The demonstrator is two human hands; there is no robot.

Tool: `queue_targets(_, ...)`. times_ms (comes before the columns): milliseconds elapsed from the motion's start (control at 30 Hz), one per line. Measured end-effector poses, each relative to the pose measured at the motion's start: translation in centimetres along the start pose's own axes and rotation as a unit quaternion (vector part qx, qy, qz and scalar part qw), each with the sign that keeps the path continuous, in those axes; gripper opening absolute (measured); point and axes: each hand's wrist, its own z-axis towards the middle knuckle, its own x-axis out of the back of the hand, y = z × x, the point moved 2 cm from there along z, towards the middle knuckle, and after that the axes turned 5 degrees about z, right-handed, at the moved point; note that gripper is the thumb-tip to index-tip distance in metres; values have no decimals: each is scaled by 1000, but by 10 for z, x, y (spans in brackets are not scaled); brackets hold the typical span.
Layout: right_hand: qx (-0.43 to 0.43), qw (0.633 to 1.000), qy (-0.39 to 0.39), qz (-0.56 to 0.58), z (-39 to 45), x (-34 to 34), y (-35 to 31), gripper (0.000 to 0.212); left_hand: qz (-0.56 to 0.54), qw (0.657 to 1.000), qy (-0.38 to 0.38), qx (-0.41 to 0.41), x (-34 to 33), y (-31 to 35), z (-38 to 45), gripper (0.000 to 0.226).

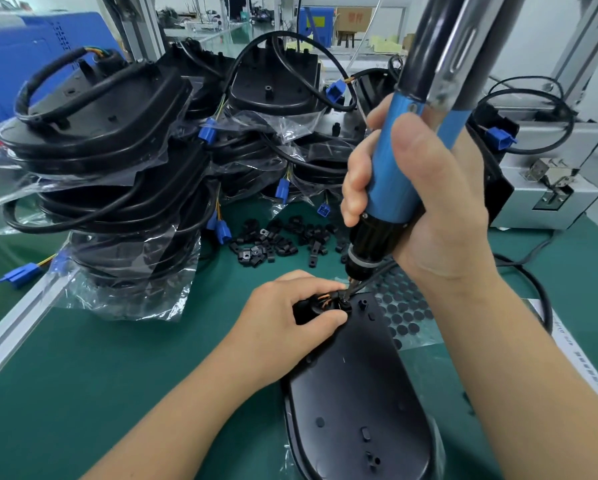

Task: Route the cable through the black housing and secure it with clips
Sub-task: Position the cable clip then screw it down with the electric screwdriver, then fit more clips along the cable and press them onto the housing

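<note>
At the bottom middle of the frame, the housing (356,393) is lying flat on the green surface (82,375). Its top end is pinched by the left hand (290,318), curled shut over the cable (328,299), where orange wires can be seen. The blue screwdriver (391,174) is wrapped tight by the right hand (439,209), and its tip is set on a clip (344,301) at that spot. A clip is probably being screwed down now. Next, the driver should be kept straight and the cable kept still. Farther up, loose clips (276,240) are heaped on the surface. At the upper left, more housings are stacked in clear bags (124,289).
</note>
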Motion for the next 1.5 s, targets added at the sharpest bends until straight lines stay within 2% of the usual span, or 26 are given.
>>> queue_targets(67,5,1000,-3,-2,0,0,0,21,2,1000,1,-2,0,1,0,26)
queue_targets(133,1,1000,-8,8,0,0,0,27,1,1000,0,0,0,0,0,26)
queue_targets(233,-16,1000,-20,17,-1,0,0,62,4,1000,-2,1,1,0,0,26)
queue_targets(300,-19,1000,6,24,-2,7,-3,73,12,1000,-9,0,2,0,0,27)
queue_targets(400,-11,989,146,13,-5,45,-17,57,40,999,-19,-9,7,-1,-1,27)
queue_targets(467,-29,963,267,-27,-10,84,-28,46,56,998,-10,-14,13,-4,-3,27)
queue_targets(567,-57,913,393,-91,-26,137,-40,51,98,995,17,-27,21,-8,-7,26)
queue_targets(733,-97,868,475,-113,-60,190,-31,41,139,990,29,-13,25,-6,-5,29)
queue_targets(867,-141,852,477,-161,-72,207,-23,33,210,977,37,-13,21,11,-1,52)
queue_targets(933,-189,819,465,-277,-73,210,-25,38,275,957,46,-80,11,34,0,53)
queue_targets(1000,-207,760,448,-423,-74,207,-29,43,373,917,-14,-140,-10,56,4,55)
queue_targets(1100,-165,694,425,-557,-76,195,-33,38,483,852,-139,-149,-46,69,21,68)
queue_targets(1167,-109,652,423,-620,-81,179,-35,41,521,822,-189,-127,-60,72,35,69)
queue_targets(1200,-65,654,405,-635,-84,169,-36,41,525,820,-200,-110,-64,71,42,66)
queue_targets(1233,-28,678,365,-637,-87,157,-35,36,522,822,-207,-93,-66,70,48,62)
queue_targets(1267,-12,723,302,-622,-88,145,-32,30,516,828,-207,-79,-66,68,52,59)
queue_targets(1333,-72,813,132,-563,-90,123,-19,23,495,844,-194,-64,-65,63,57,60)
queue_targets(1367,-121,829,40,-545,-92,115,-10,21,485,853,-187,-55,-65,61,57,63)
queue_targets(1433,-194,798,-113,-560,-97,109,8,22,470,864,-175,-48,-63,58,59,65)
queue_targets(1500,-236,755,-192,-581,-99,111,19,32,466,867,-169,-50,-63,56,60,61)
